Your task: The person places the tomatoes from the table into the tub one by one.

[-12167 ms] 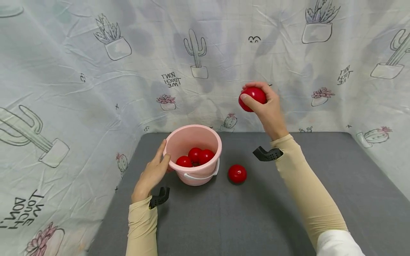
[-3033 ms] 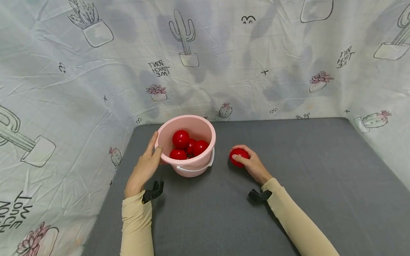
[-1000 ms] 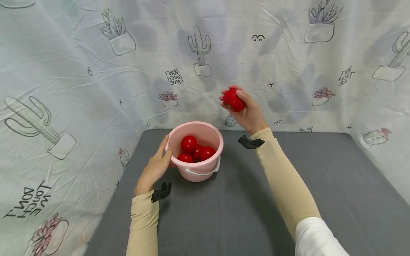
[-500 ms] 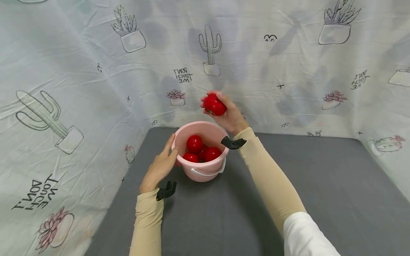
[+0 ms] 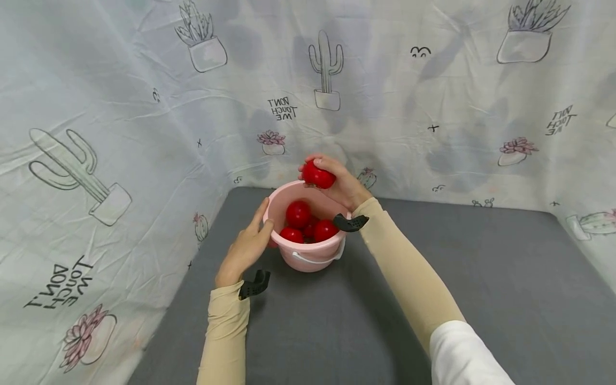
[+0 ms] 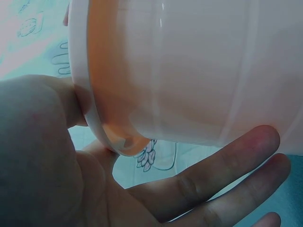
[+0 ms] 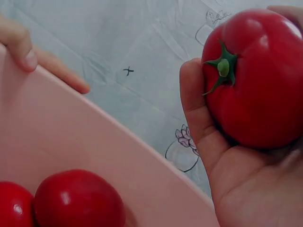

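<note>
A pink bucket with a white handle stands on the grey table, with several red tomatoes inside. My left hand holds its left rim, thumb hooked over the edge; in the left wrist view, long straight fingers lie along the outer wall. Over the bucket's far right rim, my right hand grips one tomato. Seen from the right wrist, that tomato shows a green stem cap and sits in the palm, fingers around it. The bucket's bottom is hidden by the tomatoes.
White cloth printed with cactus drawings hangs behind and to the left of the table. Black camera mounts sit on both wrists; the right one overlaps the bucket's right rim in the head view.
My right hand has picked the last tomato off the table and carried it left, then lower, over the bucket. Another tomato has joined those inside since the oldest frame. My left hand stays on the rim.
</note>
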A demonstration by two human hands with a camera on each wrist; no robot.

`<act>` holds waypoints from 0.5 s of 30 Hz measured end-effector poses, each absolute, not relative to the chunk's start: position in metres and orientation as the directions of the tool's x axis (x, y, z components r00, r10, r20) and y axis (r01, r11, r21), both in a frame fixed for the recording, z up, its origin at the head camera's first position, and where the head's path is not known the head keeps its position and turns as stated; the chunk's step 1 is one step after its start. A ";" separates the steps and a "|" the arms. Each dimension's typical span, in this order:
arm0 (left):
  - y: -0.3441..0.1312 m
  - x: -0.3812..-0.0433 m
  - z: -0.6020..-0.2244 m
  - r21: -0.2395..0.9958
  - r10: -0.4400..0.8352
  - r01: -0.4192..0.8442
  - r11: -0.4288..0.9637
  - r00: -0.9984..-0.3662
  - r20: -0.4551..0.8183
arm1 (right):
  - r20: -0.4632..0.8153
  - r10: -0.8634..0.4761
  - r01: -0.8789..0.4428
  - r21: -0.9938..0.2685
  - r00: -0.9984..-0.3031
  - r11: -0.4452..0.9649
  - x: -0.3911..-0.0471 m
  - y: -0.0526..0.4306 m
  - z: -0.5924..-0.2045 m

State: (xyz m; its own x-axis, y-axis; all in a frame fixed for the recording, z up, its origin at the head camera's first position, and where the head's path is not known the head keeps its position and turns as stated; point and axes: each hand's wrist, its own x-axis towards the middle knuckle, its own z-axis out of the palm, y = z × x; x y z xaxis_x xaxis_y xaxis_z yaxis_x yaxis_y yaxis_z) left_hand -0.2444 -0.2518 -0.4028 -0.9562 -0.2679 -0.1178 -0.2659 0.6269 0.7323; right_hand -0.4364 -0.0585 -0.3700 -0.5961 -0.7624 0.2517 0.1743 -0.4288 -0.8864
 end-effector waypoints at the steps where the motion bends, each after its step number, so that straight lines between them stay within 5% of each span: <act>1: -0.252 -0.245 -0.402 0.729 -0.271 -0.270 0.629 -0.955 -0.119 | 0.258 -0.767 0.162 -0.891 -0.588 -0.424 -0.436 -0.058 -0.370; 15: -0.249 -0.247 -0.402 0.725 -0.282 -0.296 0.622 -0.948 -0.145 | 0.074 -0.890 0.101 -0.986 -0.450 -0.133 -0.427 -0.057 -0.370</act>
State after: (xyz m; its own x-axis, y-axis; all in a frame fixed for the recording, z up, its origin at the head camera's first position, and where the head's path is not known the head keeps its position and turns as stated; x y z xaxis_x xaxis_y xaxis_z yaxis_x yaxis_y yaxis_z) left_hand -0.2466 -0.2489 -0.4025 -0.9484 -0.2822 -0.1448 -0.2958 0.6220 0.7250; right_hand -0.4272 -0.0574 -0.3701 -0.4502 -0.8899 0.0736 0.1009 -0.1326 -0.9860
